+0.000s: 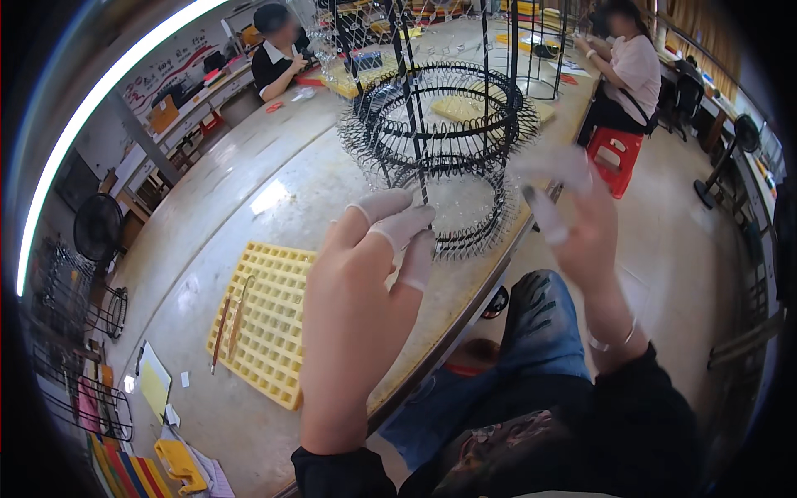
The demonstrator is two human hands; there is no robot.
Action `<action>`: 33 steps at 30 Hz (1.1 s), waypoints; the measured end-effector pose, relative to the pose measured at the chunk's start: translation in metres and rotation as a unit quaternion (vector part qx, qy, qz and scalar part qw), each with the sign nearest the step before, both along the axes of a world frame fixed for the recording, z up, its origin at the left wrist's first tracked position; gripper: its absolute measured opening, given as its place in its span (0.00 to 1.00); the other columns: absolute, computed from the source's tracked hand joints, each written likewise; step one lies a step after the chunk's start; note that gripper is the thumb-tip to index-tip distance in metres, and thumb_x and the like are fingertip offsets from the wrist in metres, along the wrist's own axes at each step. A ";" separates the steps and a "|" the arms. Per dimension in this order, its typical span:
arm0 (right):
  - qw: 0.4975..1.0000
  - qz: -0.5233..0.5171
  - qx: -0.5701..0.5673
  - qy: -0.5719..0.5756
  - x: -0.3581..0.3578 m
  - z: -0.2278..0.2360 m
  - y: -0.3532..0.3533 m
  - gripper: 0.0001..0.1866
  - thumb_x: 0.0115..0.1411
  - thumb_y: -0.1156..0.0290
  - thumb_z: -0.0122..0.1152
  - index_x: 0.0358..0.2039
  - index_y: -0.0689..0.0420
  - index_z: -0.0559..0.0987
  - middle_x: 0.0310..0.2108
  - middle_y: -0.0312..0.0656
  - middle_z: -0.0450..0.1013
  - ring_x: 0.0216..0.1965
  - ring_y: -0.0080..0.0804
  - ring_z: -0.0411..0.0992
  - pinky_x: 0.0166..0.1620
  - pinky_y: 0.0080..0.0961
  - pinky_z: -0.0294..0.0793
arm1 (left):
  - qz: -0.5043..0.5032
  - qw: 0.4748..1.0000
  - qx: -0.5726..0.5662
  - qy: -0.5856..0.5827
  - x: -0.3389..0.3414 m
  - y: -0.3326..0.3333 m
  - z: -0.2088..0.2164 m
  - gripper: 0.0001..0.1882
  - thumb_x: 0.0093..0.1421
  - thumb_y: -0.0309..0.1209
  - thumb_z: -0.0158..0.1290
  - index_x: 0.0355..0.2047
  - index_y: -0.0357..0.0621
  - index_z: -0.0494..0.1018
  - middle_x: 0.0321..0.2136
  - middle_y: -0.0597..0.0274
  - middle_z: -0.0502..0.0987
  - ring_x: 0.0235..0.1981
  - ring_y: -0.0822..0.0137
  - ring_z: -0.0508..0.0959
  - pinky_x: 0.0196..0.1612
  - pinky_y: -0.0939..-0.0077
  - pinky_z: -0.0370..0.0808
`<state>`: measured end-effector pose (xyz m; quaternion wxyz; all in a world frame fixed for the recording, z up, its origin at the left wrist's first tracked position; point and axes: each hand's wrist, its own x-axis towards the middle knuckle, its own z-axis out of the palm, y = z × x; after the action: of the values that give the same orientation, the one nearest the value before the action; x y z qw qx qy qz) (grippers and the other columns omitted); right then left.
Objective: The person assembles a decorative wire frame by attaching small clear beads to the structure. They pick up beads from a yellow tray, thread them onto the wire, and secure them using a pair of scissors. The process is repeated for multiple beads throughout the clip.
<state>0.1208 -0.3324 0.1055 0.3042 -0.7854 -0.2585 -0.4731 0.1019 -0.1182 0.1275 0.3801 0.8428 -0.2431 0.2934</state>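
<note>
Dk lettering (165,65) on bk wall (172,41); too sm. to read.

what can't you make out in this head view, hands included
All in the head view:
- Left hand: anything between its fingertips is too small or hidden by the fingers.
- Right hand: blur hides whether it holds anything thin.
- Black wire stand: its top is cut off by the upper edge.
- Yellow grid tray: part is hidden behind the left hand.

There's the wire rack (420,137) on the table (187,278), grid tray (267,332) nearer and to its left, two hand tools (222,328) on that, clipboard (154,382) further left, stool (616,160) off right.
</note>
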 end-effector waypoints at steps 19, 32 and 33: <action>0.682 0.374 0.174 0.604 0.001 -0.149 0.049 0.14 0.60 0.73 0.56 0.47 0.59 0.74 0.34 0.35 0.75 0.27 0.16 0.69 0.33 0.16 0.70 | 0.216 0.924 0.238 0.206 -0.074 0.089 -0.146 0.14 0.51 0.27 0.56 0.39 0.33 0.74 0.37 0.51 0.74 0.41 0.52 0.72 0.46 0.64 0.70; 0.718 0.339 0.113 0.597 0.001 -0.148 0.053 0.13 0.64 0.76 0.46 0.49 0.59 0.72 0.35 0.38 0.74 0.32 0.20 0.72 0.38 0.18 0.72 | 0.063 0.888 -0.179 0.419 -0.071 0.094 -0.118 0.18 0.57 0.23 0.52 0.48 0.34 0.66 0.37 0.54 0.73 0.40 0.61 0.74 0.41 0.68 0.73; 0.712 0.343 0.115 0.601 0.001 -0.149 0.055 0.13 0.64 0.76 0.45 0.49 0.59 0.72 0.35 0.38 0.74 0.32 0.20 0.72 0.38 0.18 0.72 | 0.022 0.864 -0.239 0.442 -0.069 0.087 -0.101 0.18 0.57 0.23 0.52 0.48 0.34 0.65 0.37 0.55 0.73 0.39 0.62 0.74 0.40 0.70 0.73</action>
<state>0.1221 -0.2777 -0.0438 0.6247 -0.7202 -0.2165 0.2102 0.0326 -0.0310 0.0267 0.6312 0.7724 0.0463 -0.0529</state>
